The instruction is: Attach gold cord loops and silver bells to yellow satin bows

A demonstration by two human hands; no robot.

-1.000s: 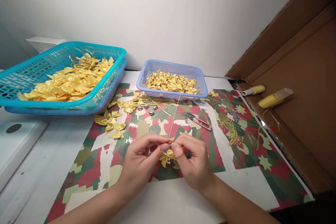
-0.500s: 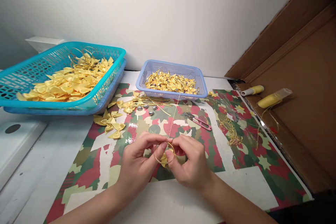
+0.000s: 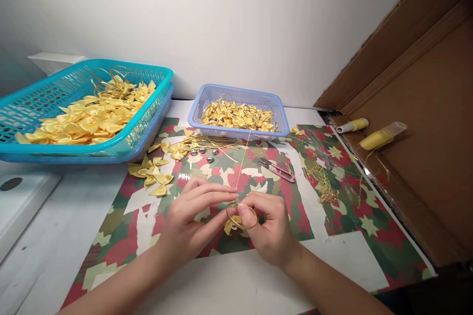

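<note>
My right hand (image 3: 268,224) pinches a gold wire ring (image 3: 256,217) between thumb and curled fingers. A small yellow ribbon bow (image 3: 229,225) hangs below the ring, with a shiny bit beside it. My left hand (image 3: 194,214) is stretched out to the left of the ring, thumb and fingers apart. Its thumb tip reaches the ring's left side, and its fingertips lie by a taut thin thread (image 3: 242,165). That thread runs from the hands up toward the light blue basket (image 3: 207,131). Where thread and ring meet is hidden by fingers.
A turquoise basket (image 3: 127,143) of yellow bows stands at left. Several silver bells (image 3: 210,159), loose bows (image 3: 160,184) and gold wires (image 3: 221,142) lie ahead. Pink thread snips (image 3: 283,172), thread scraps (image 3: 325,184) and yellow thread spools (image 3: 380,138) are at right.
My left thumb and fingers have spread apart, loosening from the ring. The ring has tilted and shifted right in my right hand's pinch.
</note>
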